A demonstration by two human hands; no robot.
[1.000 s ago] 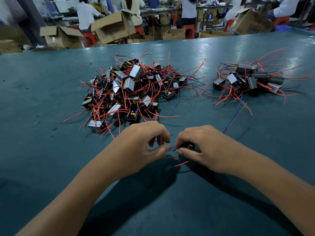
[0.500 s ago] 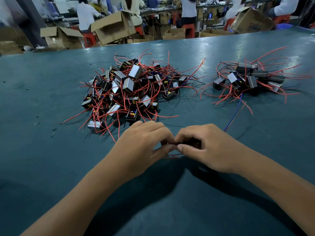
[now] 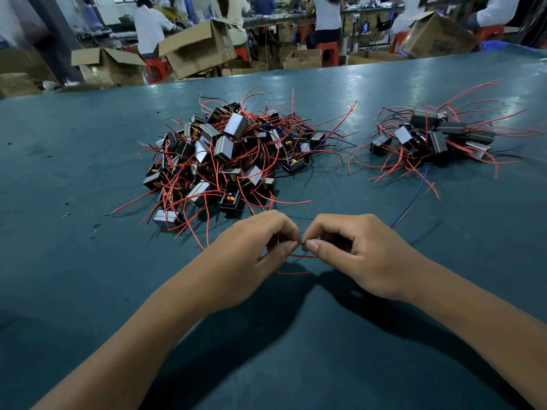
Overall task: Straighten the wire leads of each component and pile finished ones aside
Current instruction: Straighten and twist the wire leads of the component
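Wire leads, thin and red, curve under two hands near the front middle of the green worktop. The left hand and the right hand sit thumb to thumb, each pinching a tiny dark bit between thumb and finger. The part they hold is mostly hidden. Two piles lie further back. The big pile sits in the middle, with too many boxy parts to count. The small pile sits toward the right edge, with about eight parts. One blue wire trails from it toward the right hand.
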